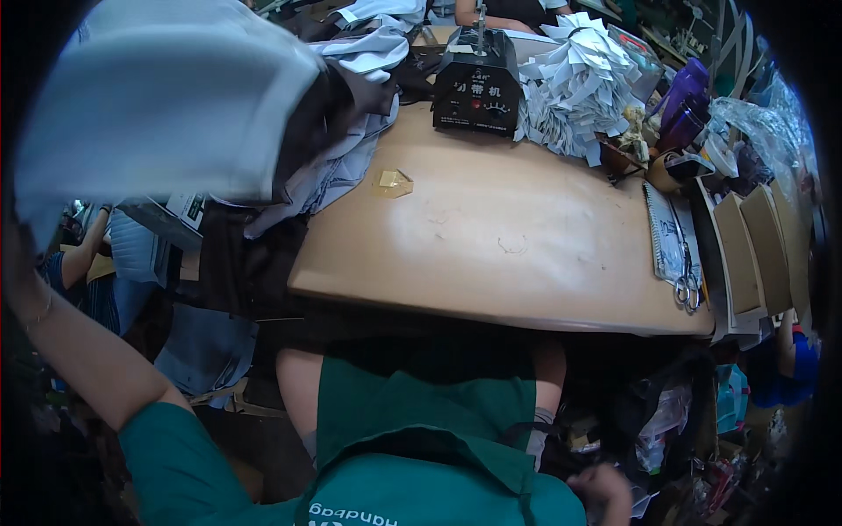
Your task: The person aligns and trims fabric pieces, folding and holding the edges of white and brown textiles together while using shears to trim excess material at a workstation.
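At the upper left, a large pale garment (167,105) with a dark edge is lifted and blurred by motion. My left hand (24,267), raised at the far left edge, holds it, with the fingers mostly in shadow. Beneath and behind it lies a pile of pale and dark clothes (360,149) on the left of the wooden table (474,263). Low at the right, beside my green apron (421,394), my right hand (601,491) has curled, blurred fingers; I cannot make out what, if anything, is in them.
A black machine (474,88), paper-strip pile (579,88) and small tan piece (393,182) sit on the table. Scissors (687,285), purple bottle (684,101) and cardboard (741,254) line the right. Co-workers appear behind (482,17), at left (83,245) and at right (789,359).
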`<state>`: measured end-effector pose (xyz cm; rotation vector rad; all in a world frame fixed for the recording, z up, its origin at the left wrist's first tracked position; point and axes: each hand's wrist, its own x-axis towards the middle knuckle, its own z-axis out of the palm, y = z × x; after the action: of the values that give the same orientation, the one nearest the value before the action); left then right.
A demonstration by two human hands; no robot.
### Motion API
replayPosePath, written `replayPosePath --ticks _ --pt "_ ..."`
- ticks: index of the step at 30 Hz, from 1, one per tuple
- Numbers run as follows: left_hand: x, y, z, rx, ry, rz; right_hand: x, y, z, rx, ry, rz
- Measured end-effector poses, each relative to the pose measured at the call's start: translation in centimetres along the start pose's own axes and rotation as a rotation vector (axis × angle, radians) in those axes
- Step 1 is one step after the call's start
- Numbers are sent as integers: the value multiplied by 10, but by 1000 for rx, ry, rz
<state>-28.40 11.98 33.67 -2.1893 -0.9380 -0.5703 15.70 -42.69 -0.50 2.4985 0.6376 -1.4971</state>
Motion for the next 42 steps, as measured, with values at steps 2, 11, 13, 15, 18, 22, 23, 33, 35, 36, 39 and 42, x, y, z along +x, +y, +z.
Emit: replayPosePath --ticks 2,11,13,15,18,22,23,33,35,36,39,42 --pt "-6 67 -14 -213 -126 281 -21 -41 -58 -19 241 -248" --pt "-23 257 33 -1148 -576 839 -43 -216 -79 1139 5 -1439" --pt "20 222 53 -1185 -370 493 -57 -239 -90 1307 138 -1207" --pt "68 187 124 -1181 -71 151 -36 -250 -115 1414 251 -1143" --pt "71 170 171 -933 108 -136 25 -246 -154 1236 502 -979" --pt "-22 282 154 -1155 -48 -212 65 -195 -142 1121 513 -705" --pt "-48 309 142 -1168 -53 -129 68 -190 -133 1116 493 -722" --pt "-79 440 108 -1137 -170 400 73 -231 -107 323 1333 -675" --pt "-75 448 117 -1038 -214 405 83 -243 -122 283 1345 -592" --pt "-77 452 125 -990 -236 396 93 -245 -125 348 1327 -594" --pt "-89 446 143 -903 -267 324 97 -232 -127 598 1227 -777" --pt "-98 426 153 -908 -300 277 67 -190 -110 636 992 -826"
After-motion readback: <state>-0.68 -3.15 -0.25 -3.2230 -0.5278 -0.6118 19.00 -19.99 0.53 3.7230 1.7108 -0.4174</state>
